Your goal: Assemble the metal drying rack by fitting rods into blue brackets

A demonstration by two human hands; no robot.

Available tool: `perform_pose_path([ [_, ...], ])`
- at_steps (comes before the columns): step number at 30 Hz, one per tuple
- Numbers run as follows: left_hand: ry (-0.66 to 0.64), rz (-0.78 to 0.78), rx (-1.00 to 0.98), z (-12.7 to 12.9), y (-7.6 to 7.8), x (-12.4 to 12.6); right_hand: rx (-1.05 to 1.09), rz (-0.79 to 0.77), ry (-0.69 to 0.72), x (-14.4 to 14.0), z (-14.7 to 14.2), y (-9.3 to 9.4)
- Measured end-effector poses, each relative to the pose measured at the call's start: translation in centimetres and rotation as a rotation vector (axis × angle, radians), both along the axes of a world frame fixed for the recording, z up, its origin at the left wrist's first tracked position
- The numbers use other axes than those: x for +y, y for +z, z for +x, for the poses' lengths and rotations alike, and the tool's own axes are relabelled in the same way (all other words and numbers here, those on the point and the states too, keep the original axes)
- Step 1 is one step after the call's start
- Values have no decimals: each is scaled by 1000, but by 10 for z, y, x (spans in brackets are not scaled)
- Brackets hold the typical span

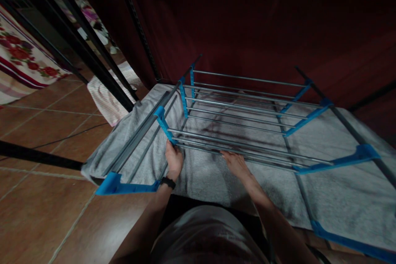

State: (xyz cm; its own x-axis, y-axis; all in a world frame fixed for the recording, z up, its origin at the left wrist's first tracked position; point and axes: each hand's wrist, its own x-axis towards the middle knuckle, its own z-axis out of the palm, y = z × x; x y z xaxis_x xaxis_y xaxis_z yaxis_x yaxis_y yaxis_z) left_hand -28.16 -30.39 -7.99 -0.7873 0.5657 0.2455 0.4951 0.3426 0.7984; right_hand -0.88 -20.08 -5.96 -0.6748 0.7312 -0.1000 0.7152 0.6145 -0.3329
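A metal tube rack (247, 101) with blue plastic brackets, looking like a shoe rack, lies across a grey blanket (210, 173) in front of me. My left hand (174, 157), a dark band on its wrist, is closed around the lower end of a blue bracket (165, 127), where the tubes meet it. Some of its fingers are hidden behind the bracket. To the right, my right hand (236, 164) holds the nearest metal tube (201, 147), fingertips at the tube and palm down. Another blue bracket (113, 185) sits at the rack's lower left corner.
Dark metal posts (66, 41) stand on the left, and a dark red curtain (247, 29) hangs behind the rack. Tiled floor (46, 214) spreads out on the left, with a striped cloth (108, 90) lying on it. A flowered cloth (24, 55) hangs farther left.
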Motion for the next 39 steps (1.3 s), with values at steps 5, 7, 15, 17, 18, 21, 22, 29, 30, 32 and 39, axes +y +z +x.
perform_pose_path([
  [5,-19,10,15,-2,-3,0,-12,-18,5,2,-1,2],
  [7,-16,-1,7,-2,-6,0,-7,-19,4,2,-1,3],
  [15,20,30,22,-2,-8,2,48,54,4,-7,1,2],
  [17,23,39,28,-1,-8,3,50,99,15,-10,3,0],
  [18,25,45,29,-1,-8,3,43,120,13,-11,6,-2],
  [21,41,52,26,-1,-9,3,4,170,-41,-12,14,-5],
  [22,46,46,22,-1,-9,4,-9,182,-63,-12,16,-6],
  [29,43,6,5,0,-7,4,-97,223,-55,-9,23,-12],
  [30,44,4,4,0,-7,5,-107,222,-48,-8,23,-12],
  [32,47,-1,2,0,-7,5,-121,214,-26,-7,22,-12],
  [39,55,-13,17,1,-7,5,-138,178,-3,-3,22,-8],
])
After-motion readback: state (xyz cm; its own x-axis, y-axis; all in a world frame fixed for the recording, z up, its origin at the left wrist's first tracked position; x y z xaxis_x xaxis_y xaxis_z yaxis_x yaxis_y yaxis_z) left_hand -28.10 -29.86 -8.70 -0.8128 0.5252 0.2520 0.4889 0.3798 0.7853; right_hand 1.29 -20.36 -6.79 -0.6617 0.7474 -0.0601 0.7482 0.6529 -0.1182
